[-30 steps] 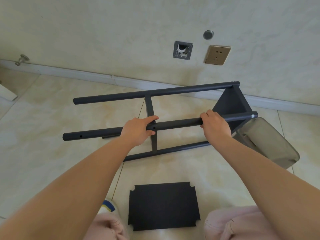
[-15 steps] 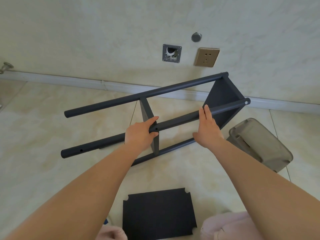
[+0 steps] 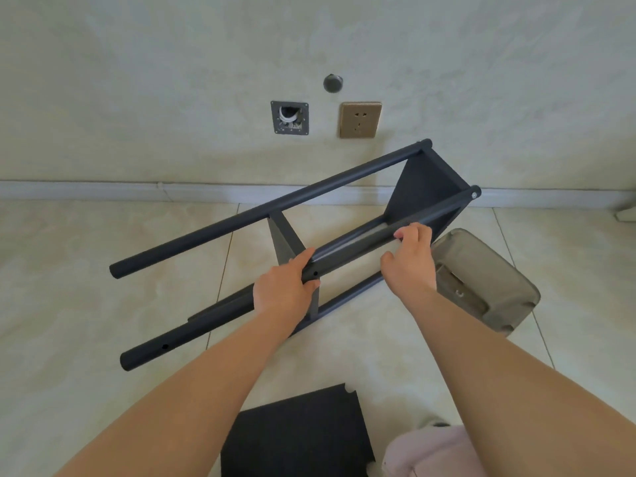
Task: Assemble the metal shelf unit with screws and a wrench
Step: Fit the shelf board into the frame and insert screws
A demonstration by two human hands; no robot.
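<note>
Both hands (image 3: 284, 290) (image 3: 409, 265) on tilted dark shelf frame (image 3: 261, 211) above tiled floor (image 3: 86, 270).

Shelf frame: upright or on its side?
On its side. The frame has its poles running roughly level above the floor, held by the left hand and right hand.

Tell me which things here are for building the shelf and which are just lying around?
For the shelf:
- shelf frame, gripped by the left hand and right hand
- loose shelf panel on the floor

Just lying around:
- grey bin
- wall socket
- open wall box
</note>
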